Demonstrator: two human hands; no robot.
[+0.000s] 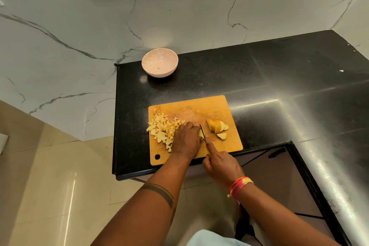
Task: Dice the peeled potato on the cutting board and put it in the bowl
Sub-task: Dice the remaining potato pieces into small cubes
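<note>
Potato, in three lots on one board: a pile of dice just left of the left hand, too many and too overlapped to count; one piece under the left hand's fingertips, mostly hidden; and slices right of the knife, a fanned stack of roughly four or five leaning on each other, plus one separate half-slice lying flat just nearer than the stack. Left hand: fingers curled down over the hidden piece, pinning it to the board, knuckles up, touching the edge of the dice pile on its far-left side. Right hand: wrapped round the knife handle, index finger stretched out along the spine; handle itself mostly covered, a sliver of yellow shows. One knife, blade edge down, right against the left fingertips and on the held piece; can't tell how deep the blade sits. Slices are clear of the blade, near but not touching. One bowl, pale pink, well beyond both hands, far left on the black counter, apart from the board; holds no dice, only a speck or two inside. Board has one hanging hole at its near-left corner, just left of the left wrist. One thread band, red and yellow, on the right wrist; one dark band tattoo on the left forearm.
</note>
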